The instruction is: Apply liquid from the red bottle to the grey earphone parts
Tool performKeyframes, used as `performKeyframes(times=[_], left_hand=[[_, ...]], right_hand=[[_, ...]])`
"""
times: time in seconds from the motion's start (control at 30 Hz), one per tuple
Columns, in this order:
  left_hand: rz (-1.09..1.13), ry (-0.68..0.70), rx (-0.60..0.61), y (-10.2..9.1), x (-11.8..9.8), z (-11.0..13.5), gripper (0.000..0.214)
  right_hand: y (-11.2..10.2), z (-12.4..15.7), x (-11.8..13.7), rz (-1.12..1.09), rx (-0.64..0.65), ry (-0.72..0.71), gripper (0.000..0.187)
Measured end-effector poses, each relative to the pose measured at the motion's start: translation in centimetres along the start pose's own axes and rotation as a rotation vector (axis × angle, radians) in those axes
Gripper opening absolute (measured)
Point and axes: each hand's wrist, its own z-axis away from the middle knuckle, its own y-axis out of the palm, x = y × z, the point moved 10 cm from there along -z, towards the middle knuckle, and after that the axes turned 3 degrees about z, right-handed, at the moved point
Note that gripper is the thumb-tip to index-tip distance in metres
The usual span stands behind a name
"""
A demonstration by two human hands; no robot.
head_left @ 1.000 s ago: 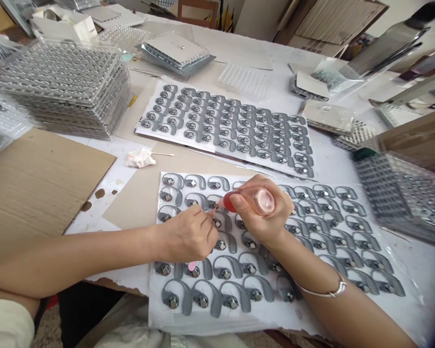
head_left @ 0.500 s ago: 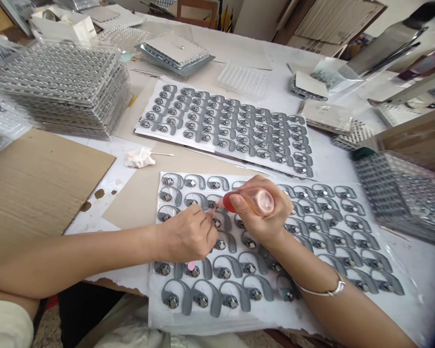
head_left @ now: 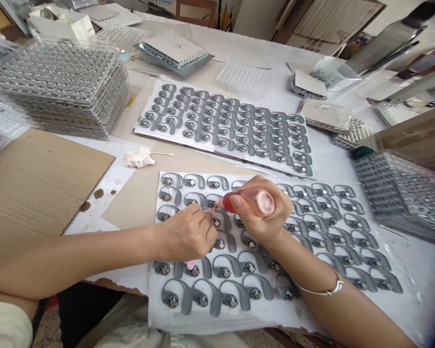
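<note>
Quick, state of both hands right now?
Left hand: closed, apparently on a thin pink tool, mostly hidden.
Right hand: closed around a red-ended bottle.

A tall stack of clear plastic trays (head_left: 68, 89) stands on the left, behind a flat brown cardboard sheet (head_left: 36, 188). A wooden chair (head_left: 199, 3) shows beyond the white table (head_left: 279, 89)

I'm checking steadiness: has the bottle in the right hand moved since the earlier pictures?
No, not visibly: the bottle keeps its place against the sheet of grey pieces.
</note>
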Motion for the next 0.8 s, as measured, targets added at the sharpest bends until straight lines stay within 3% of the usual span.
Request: performKeyframes(times=[0.53, 0.8], left_hand=[[-0.005, -0.001, 0.017, 0.13, 0.04, 0.18, 0.016], [0.011, -0.011, -0.017, 0.05, 0.13, 0.20, 0.013]], right_hand=[[-0.09, 0.12, -0.22, 0.015, -0.021, 0.021, 0.012], [-0.76, 0.03, 0.23, 0.007, -0.070, -0.043, 0.010]])
